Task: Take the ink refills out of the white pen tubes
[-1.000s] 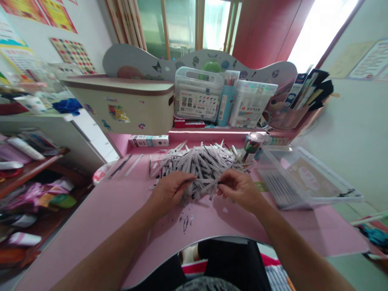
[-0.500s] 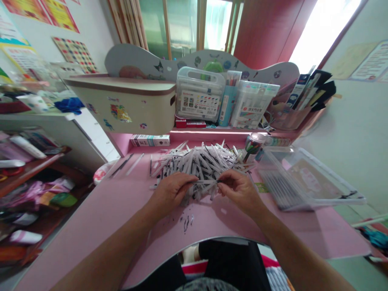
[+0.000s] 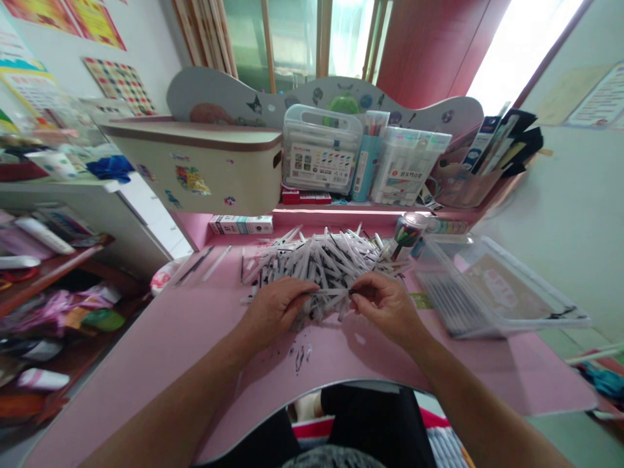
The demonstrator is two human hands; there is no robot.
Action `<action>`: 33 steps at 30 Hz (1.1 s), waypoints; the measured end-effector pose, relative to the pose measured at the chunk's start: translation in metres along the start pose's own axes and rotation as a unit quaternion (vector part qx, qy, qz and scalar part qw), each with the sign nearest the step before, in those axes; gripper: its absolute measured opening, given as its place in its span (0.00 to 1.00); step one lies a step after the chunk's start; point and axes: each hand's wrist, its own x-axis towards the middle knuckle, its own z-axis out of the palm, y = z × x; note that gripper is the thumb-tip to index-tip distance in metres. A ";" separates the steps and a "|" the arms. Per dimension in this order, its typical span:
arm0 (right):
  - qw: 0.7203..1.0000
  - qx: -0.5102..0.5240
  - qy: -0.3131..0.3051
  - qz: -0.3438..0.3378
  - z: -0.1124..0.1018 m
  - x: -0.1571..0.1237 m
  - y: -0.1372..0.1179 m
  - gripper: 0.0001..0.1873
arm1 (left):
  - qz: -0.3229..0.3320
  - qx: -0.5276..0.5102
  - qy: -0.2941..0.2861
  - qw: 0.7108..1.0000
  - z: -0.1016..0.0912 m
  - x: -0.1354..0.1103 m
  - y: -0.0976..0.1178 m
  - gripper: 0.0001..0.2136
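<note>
Over the middle of the pink desk [image 3: 185,357], both my hands are closed on a slim white pen [image 3: 332,292] held level between them. My left hand [image 3: 280,305] pinches its white left end. At the other end, the fingertips of my right hand [image 3: 383,302] grip a small dark part; whether it is a cap or a tip I cannot make out. Right behind and below the hands spreads a large heap of white pens with black parts [image 3: 316,257]. Small dark bits [image 3: 299,357] lie on the desk in front of the heap.
To the right stands a clear plastic box [image 3: 492,325] holding a row of pens. A clear jar [image 3: 409,231] is behind the heap. A few loose pens [image 3: 217,263] lie at left, near a small carton [image 3: 241,225]. Above, a shelf carries a beige bin [image 3: 205,175] and marker cases [image 3: 319,159].
</note>
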 end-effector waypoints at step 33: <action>0.998 -0.029 -0.026 -0.044 -0.006 -0.003 -0.006 0.04 | -0.047 -0.061 -0.082 0.994 -0.006 0.000 0.003 0.14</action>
